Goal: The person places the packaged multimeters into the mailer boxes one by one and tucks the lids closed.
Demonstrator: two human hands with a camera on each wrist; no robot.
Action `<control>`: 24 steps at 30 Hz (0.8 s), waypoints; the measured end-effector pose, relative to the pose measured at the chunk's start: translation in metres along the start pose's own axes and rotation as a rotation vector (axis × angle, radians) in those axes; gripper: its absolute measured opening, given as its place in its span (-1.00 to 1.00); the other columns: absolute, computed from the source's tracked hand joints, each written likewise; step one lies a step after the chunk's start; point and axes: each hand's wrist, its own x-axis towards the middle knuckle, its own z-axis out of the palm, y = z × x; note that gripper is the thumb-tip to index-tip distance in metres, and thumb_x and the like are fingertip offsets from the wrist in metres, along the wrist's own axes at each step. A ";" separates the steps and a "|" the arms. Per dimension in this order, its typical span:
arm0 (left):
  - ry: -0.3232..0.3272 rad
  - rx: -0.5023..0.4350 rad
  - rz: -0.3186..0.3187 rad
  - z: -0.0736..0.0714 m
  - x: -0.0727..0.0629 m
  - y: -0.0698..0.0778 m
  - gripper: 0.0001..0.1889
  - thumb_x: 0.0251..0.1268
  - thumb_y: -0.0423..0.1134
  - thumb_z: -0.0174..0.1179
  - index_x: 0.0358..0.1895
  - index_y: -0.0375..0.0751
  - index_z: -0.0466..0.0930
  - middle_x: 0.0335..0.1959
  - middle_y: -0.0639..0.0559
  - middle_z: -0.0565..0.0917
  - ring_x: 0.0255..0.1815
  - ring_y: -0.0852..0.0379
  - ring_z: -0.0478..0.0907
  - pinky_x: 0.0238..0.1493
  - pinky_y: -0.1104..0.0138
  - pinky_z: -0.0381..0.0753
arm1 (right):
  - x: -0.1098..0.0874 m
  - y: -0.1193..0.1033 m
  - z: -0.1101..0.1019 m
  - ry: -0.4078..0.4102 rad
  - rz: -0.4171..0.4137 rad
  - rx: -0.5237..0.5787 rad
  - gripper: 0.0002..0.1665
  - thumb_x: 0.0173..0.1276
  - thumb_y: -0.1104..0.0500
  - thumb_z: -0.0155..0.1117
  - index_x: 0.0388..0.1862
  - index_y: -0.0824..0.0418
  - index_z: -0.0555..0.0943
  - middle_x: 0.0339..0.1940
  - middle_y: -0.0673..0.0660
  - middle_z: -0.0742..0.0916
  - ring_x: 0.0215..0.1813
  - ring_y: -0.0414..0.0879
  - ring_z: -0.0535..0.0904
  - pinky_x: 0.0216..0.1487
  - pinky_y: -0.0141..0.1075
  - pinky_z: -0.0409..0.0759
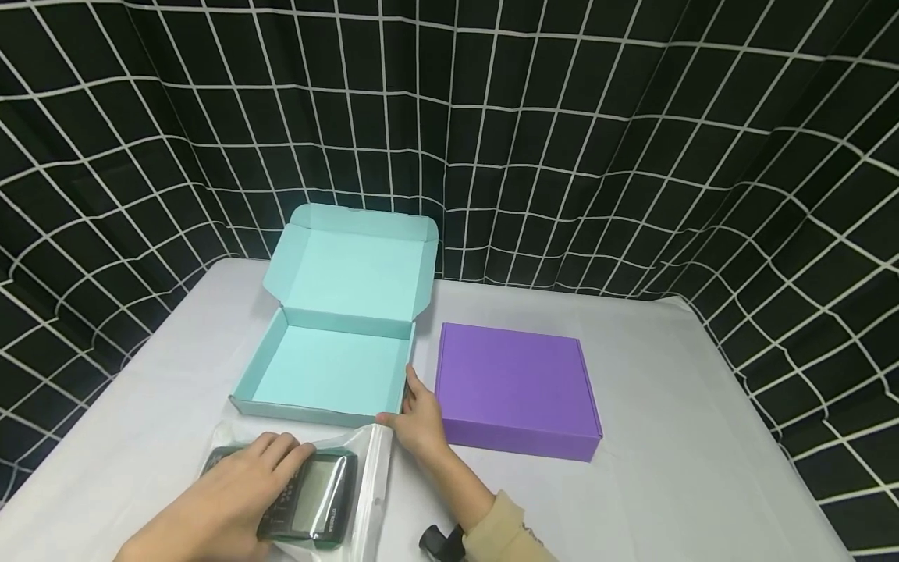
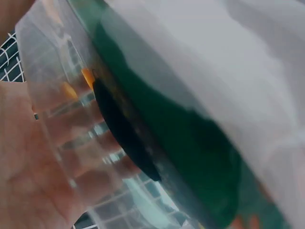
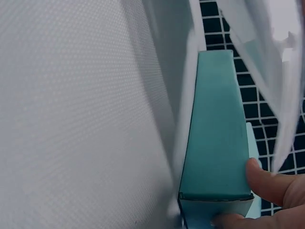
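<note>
My left hand (image 1: 235, 488) grips a black multimeter (image 1: 319, 499) inside a clear plastic zip bag (image 1: 377, 476), in front of the teal box. In the left wrist view, the fingers show through the bag, and the green edge of the multimeter (image 2: 157, 119) fills the middle. A teal cardboard box (image 1: 333, 371) lies with its lid raised and its inside bare. At its front right corner, my right hand (image 1: 421, 421) holds it, thumb at the front edge and fingers along the right side. The right wrist view shows thumb and finger around that corner of the box (image 3: 217, 129).
Right of the teal box lies a closed purple box (image 1: 520, 382), close by the right hand. A small black object (image 1: 442, 542) is partly hidden by the right sleeve. A black curtain with white grid lines (image 1: 534, 156) hangs behind the white-covered table (image 1: 674, 437).
</note>
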 end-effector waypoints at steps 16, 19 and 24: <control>0.167 -0.008 -0.017 -0.036 0.009 -0.024 0.08 -0.89 -0.15 0.49 0.15 -0.29 0.37 -0.02 0.06 0.49 -0.03 0.07 0.44 -0.15 0.11 0.63 | -0.003 0.000 0.002 0.014 -0.013 -0.028 0.02 0.06 0.61 0.31 0.47 0.52 0.05 0.46 0.48 0.19 0.46 0.29 0.13 0.35 -0.10 0.27; 0.184 -0.014 -0.005 -0.046 0.020 -0.027 0.07 -0.84 -0.15 0.48 0.17 -0.28 0.36 -0.01 0.07 0.48 0.00 0.10 0.43 -0.11 0.12 0.63 | -0.002 0.001 0.002 0.024 -0.038 -0.048 -0.03 0.06 0.64 0.26 0.45 0.56 0.07 0.45 0.50 0.21 0.45 0.30 0.15 0.34 -0.11 0.27; 0.213 -0.037 0.071 -0.059 0.044 -0.035 0.08 -0.80 -0.15 0.49 0.19 -0.32 0.33 0.01 0.01 0.48 -0.01 0.08 0.44 -0.07 0.11 0.61 | -0.001 0.001 0.002 0.022 -0.061 -0.060 -0.07 0.03 0.72 0.08 0.44 0.57 0.08 0.44 0.51 0.23 0.43 0.33 0.16 0.33 -0.10 0.27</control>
